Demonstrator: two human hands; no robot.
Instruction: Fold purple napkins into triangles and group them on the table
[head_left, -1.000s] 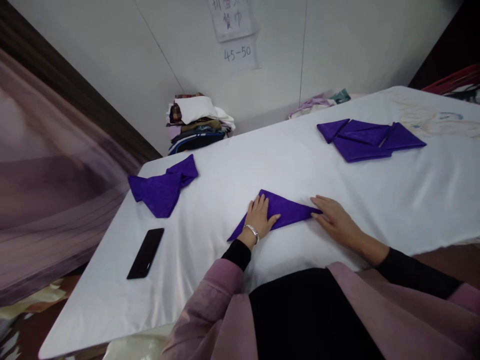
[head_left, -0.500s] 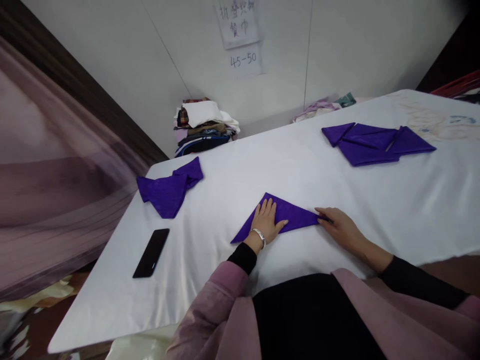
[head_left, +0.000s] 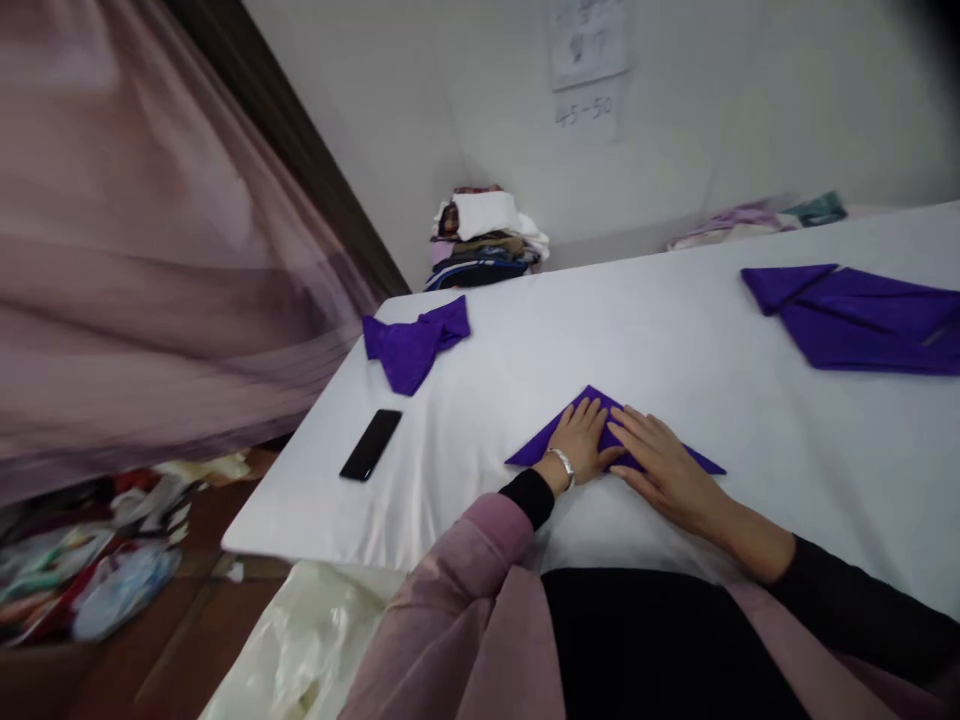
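A purple cloth napkin (head_left: 551,437), folded into a triangle, lies on the white-covered table (head_left: 480,370) in front of me, its tip pointing away. My left hand (head_left: 583,437) rests flat on its middle, fingers stretched out, a silver bracelet at the wrist. Close beside it, my right hand (head_left: 660,462) lies flat on the right part of the napkin, fingers extended. Both palms cover much of the cloth. Neither hand grips anything.
Crumpled purple cloth (head_left: 412,345) lies at the table's left, with a black phone (head_left: 371,444) nearer me. Folded purple napkins (head_left: 862,320) sit at the right. Behind the table are a clothes stack (head_left: 487,240) and a wall with paper signs (head_left: 589,45). A pinkish curtain (head_left: 150,250) hangs left.
My right hand has let go of the napkin's right corner and moved left onto the cloth beside my left hand. The view has turned left, shifting everything rightward.
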